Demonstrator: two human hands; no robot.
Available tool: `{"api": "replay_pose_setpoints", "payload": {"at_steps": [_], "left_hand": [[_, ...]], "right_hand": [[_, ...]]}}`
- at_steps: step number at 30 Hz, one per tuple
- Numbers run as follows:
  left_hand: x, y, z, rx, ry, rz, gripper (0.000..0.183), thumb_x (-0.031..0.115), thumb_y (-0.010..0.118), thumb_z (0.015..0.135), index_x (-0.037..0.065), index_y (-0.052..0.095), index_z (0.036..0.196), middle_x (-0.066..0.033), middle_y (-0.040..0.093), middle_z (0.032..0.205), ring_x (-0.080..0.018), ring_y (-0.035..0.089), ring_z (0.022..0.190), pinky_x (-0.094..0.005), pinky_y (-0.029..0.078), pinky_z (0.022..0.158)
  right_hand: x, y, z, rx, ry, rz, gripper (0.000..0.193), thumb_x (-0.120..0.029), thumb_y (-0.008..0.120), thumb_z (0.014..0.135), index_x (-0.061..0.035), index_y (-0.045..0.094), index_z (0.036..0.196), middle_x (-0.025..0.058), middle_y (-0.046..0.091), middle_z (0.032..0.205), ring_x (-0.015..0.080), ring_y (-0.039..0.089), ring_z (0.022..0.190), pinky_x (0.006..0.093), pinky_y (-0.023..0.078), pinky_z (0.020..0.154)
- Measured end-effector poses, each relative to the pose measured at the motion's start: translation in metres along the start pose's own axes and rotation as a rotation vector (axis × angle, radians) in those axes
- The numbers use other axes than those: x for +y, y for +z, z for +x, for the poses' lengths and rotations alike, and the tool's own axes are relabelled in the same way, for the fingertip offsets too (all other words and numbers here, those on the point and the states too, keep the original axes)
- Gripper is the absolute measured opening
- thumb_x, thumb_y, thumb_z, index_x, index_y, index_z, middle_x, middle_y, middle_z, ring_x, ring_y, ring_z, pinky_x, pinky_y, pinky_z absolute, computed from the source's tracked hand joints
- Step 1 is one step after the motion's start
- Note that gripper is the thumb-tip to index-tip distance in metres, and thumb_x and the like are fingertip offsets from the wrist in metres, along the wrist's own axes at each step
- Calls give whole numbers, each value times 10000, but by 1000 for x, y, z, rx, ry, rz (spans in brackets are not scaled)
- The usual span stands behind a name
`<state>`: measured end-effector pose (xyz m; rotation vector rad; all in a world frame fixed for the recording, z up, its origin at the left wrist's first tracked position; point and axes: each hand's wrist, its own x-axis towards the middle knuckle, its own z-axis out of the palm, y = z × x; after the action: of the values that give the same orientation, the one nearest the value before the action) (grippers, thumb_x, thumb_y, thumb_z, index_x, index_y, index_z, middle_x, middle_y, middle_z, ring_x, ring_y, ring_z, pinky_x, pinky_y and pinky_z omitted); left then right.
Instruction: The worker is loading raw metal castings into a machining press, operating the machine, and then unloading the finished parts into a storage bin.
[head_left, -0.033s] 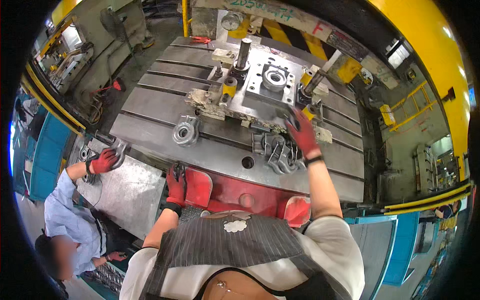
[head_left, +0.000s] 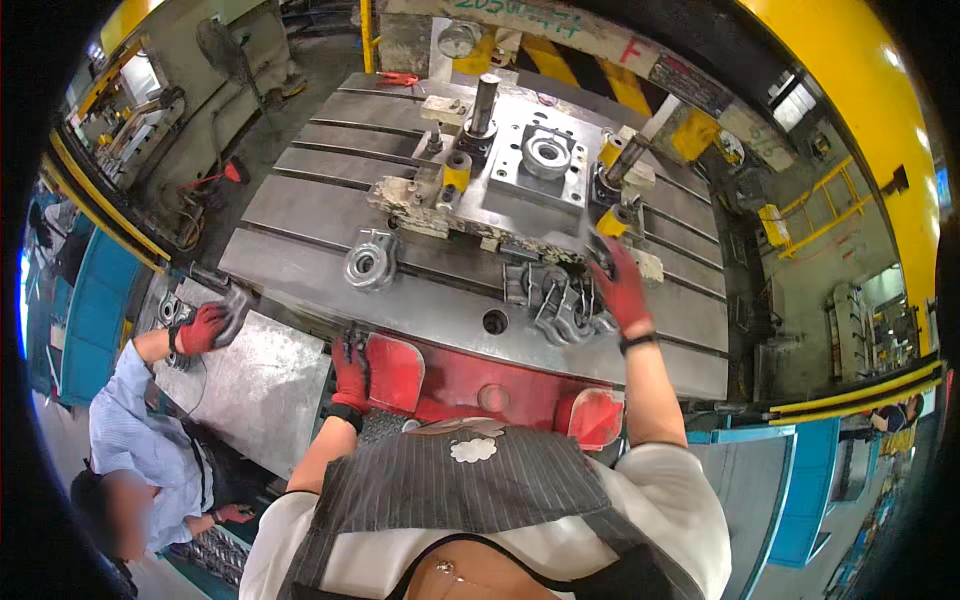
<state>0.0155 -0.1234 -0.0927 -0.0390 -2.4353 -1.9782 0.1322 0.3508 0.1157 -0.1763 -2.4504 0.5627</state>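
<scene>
R hand (head_left: 624,290) nr metal parts (head_left: 553,302); L hand (head_left: 351,373) by red plate (head_left: 394,372).

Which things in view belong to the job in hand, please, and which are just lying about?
Likely the job's: piled metal parts beside the right hand; die plate; ring part on it.

Likely just lying about: red tool; standing fan.

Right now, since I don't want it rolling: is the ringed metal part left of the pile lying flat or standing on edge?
Lying flat: the ringed part shows its round opening facing up on the table.
</scene>
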Motion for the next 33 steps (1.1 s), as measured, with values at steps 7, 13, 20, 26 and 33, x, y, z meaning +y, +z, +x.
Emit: {"api": "replay_pose_setpoints", "payload": {"at_steps": [7,13,20,26,33], "left_hand": [[-8,-48,-22,-635,-551,-307,939,547,697,571,89,363,1319,-66,449,1297,-216,394,1214,-360,330,1020],[-97,-63,17,-1025,-378,523,987,321,741,501,137,289,1359,-64,416,1334,-212,410,1224,-332,366,987],[-118,-63,16,-1010,-48,1120,1096,142,753,472,192,179,1404,-53,385,1370,-207,425,1227,-306,394,955],[-95,-59,10,-1074,-33,1256,913,177,708,565,184,237,1346,-49,421,1317,-192,438,1183,-294,388,939],[-166,-63,13,-707,-422,242,374,278,571,787,132,508,1126,-41,576,1109,-148,522,1000,-266,401,852]], "right_hand": [[58,-52,-310,234,891,187,273,-154,488,896,-25,516,1135,112,556,1123,229,555,997,315,464,808],[72,7,-394,-249,1091,947,375,-244,545,864,-128,491,1216,21,567,1142,164,562,973,314,472,784],[85,30,-401,-185,1189,1081,387,-226,539,862,-138,461,1232,0,550,1147,143,558,945,295,464,740],[87,26,-400,-287,1237,1027,462,-148,550,853,-100,406,1289,29,491,1258,153,513,1070,304,442,874],[81,15,-389,-343,1223,1022,460,-150,537,858,-95,400,1294,34,488,1262,153,502,1085,308,435,885]]}}
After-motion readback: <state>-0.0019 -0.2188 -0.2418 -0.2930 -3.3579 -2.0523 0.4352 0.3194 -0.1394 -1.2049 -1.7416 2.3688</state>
